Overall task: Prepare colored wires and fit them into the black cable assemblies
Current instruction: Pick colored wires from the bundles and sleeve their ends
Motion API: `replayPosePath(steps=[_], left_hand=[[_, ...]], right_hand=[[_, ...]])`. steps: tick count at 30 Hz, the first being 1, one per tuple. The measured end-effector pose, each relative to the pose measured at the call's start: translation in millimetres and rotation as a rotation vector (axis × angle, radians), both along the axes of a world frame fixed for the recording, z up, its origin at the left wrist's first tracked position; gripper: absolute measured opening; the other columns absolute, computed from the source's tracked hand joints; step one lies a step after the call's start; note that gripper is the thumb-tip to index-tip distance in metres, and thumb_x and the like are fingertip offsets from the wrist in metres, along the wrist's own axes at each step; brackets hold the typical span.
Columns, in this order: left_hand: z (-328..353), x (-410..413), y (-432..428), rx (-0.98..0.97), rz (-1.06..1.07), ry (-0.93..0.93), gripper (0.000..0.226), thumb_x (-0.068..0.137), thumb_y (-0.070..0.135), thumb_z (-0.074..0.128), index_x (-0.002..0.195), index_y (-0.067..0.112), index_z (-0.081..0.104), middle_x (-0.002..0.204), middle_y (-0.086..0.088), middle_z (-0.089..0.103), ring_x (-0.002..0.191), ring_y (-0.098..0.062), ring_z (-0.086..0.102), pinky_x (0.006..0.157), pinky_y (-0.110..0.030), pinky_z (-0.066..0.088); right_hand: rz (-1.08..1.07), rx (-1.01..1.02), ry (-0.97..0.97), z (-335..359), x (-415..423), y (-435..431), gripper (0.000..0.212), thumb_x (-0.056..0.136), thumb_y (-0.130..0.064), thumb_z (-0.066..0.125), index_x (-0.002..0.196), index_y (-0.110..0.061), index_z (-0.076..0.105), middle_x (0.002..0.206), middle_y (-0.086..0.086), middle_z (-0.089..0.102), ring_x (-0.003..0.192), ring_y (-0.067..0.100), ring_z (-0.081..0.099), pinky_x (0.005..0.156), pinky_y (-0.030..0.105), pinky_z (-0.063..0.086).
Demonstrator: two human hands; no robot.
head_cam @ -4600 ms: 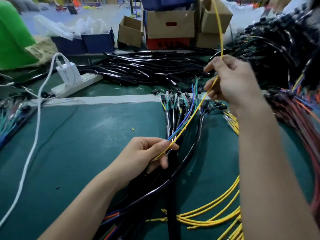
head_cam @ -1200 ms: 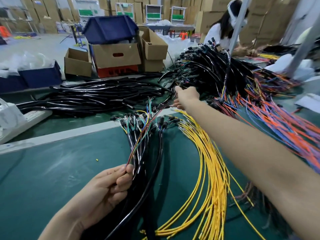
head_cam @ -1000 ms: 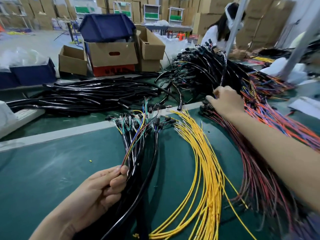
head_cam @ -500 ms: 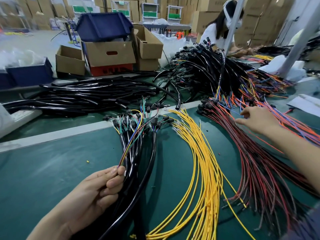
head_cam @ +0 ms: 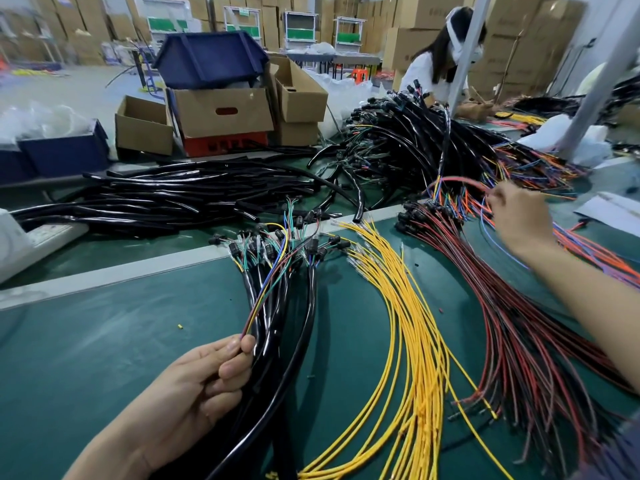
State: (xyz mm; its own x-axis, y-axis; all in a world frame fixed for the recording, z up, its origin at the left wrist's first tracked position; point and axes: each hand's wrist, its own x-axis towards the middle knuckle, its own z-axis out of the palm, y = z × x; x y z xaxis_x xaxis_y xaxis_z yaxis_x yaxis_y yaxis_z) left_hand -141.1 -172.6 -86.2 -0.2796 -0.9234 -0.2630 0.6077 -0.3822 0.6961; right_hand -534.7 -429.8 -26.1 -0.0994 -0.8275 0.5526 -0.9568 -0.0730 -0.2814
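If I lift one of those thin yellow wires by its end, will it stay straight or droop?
Probably droops: the thin yellow wires lie in loose curves on the green mat. Likely light, being so slender. It may snag neighbours, since the strands overlap near the bottom.

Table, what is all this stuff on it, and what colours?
mat: one, green, under everything
yellow wires: many, yellow, middle
red wires: many, red and dark, right of the yellow
black cable assemblies: a bunch, black, left of the yellow
black tubes: a pile, black, far left
cardboard boxes: several, brown, behind the tubes
left hand: one, pinches thin coloured wires
right hand: one, pinches a red wire
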Motion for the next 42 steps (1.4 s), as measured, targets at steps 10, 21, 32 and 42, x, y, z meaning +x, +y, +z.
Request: replayPosePath(steps=[10, 21, 32, 42], left_hand=[[5, -8, -1, 0.066, 0.081, -0.077, 0.013, 0.085, 0.010, 0.045, 0.083, 0.001, 0.055, 0.057, -0.002, 0.037, 0.034, -0.002, 0.027, 0.026, -0.012, 0.024], [5, -12, 0, 0.077, 0.162, -0.181, 0.016, 0.076, 0.014, 0.056, 0.078, 0.002, 0.066, 0.086, -0.021, 0.072, 0.067, -0.019, 0.072, 0.049, -0.022, 0.056], [0, -8, -1, 0.015, 0.067, -0.111, 0.029, 0.084, 0.010, 0.050, 0.102, -0.005, 0.067, 0.064, -0.003, 0.055, 0.037, 0.001, 0.033, 0.031, -0.009, 0.023], [1, -7, 0, -0.077, 0.049, -0.174, 0.029, 0.084, 0.017, 0.052, 0.101, 0.003, 0.071, 0.058, 0.004, 0.040, 0.041, -0.001, 0.025, 0.034, -0.010, 0.021]], right_hand=[[0.279, -0.343, -0.836, 129, 63, 30, 0.052, 0.103, -0.040, 0.024, 0.115, -0.003, 0.058, 0.070, -0.002, 0.059, 0.053, 0.002, 0.058, 0.056, 0.018, 0.049], [0.941, 0.888, -1.277, 24, 227, 141, 0.021, 0.102, -0.012, 0.037, 0.083, -0.008, 0.046, 0.064, 0.014, 0.069, 0.048, 0.020, 0.065, 0.044, 0.022, 0.052], [0.890, 0.995, -1.188, -9, 229, 120, 0.019, 0.103, -0.010, 0.034, 0.087, -0.007, 0.044, 0.068, 0.015, 0.070, 0.055, 0.020, 0.067, 0.049, 0.023, 0.053], [0.484, 0.600, -0.550, 5, 218, 109, 0.040, 0.084, -0.038, 0.069, 0.091, -0.006, 0.047, 0.070, 0.009, 0.059, 0.059, 0.027, 0.064, 0.050, 0.029, 0.046]])
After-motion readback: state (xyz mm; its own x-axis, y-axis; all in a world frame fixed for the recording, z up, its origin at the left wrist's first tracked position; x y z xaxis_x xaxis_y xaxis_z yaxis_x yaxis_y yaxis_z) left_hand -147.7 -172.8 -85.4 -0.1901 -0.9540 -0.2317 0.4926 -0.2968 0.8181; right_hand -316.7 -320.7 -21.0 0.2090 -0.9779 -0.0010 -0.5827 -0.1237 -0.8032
